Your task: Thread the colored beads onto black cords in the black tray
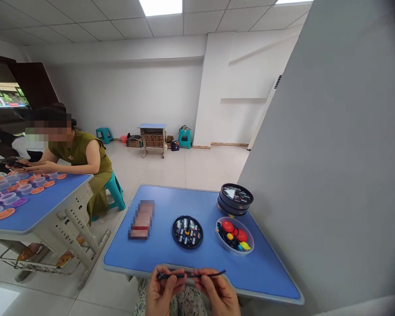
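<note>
From the head camera, the left hand (162, 292) and right hand (219, 293) are nearly closed, thumbs against fingers, pinching a thin black rod (219, 274) just nearer the wearer than the round black disc (187, 239). To handle it well, I'd keep both pinches light and in line so it doesn't bend. The clear bowl (226, 249) sits right of the disc. Fingers hide the rod's middle; I can't tell whether it's one piece or two.
</note>
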A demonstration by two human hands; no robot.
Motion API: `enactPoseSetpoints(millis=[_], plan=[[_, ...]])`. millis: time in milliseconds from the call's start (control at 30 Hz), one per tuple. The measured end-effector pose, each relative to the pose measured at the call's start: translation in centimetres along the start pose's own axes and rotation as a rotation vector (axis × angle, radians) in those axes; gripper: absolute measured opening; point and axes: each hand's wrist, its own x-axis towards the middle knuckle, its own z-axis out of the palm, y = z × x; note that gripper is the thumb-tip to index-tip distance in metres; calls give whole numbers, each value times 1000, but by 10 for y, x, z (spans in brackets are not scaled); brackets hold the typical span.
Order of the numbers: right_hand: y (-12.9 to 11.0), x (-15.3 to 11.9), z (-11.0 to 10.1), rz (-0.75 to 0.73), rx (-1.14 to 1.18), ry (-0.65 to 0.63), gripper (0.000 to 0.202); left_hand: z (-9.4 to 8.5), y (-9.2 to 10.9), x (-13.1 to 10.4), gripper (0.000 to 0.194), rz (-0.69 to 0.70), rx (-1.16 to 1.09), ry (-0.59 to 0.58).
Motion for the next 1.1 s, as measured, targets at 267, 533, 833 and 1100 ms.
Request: enactPoseSetpoints(millis=[267, 533, 833, 1100], plan=[[-7, 0, 9, -9, -25, 36, 34, -3, 1, -1, 51, -13, -39, -101], [-3, -3, 12, 9, 2, 35, 36, -2, 0, 0, 50, -1, -36, -90], [-5, 2, 5, -32, -179, -68, 34, -3, -7, 1, 42, 59, 29, -111], [-7, 4, 1, -183, -321, -78, 35, -7, -11, 6, 33, 233, 104, -152]])
